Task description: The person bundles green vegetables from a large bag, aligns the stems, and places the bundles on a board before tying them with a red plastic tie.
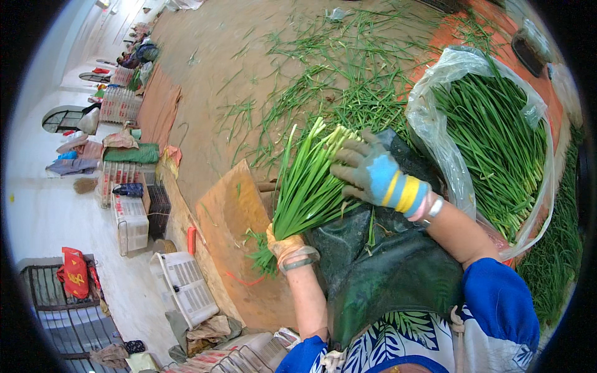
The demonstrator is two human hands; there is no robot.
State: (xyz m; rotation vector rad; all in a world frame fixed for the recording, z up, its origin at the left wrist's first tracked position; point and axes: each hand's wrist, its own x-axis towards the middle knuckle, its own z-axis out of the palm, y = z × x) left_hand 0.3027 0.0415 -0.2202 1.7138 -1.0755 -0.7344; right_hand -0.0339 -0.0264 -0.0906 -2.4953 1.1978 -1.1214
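My left hand [283, 245], in an orange-tan glove, is closed around the leafy lower part of a bunch of garlic chives [308, 186]. The bunch's pale stem ends fan out away from me. My right hand [366, 172], in a grey, blue and yellow knitted glove, lies with spread fingers against the stems near their pale ends; whether its fingers grip any stem is hidden. A dark green waterproof apron [387, 261] covers my lap beneath both hands. To the right, a clear plastic bag [459, 161] stands open, full of long green chives [494, 140].
Loose green leaves [336, 84] litter the floor ahead. A brown board [252, 289] lies at my left, with a white plastic crate [189, 284] beyond it. More greens [550, 265] lie at the far right. Several people sit far off at the upper left, beside stacked crates [121, 105].
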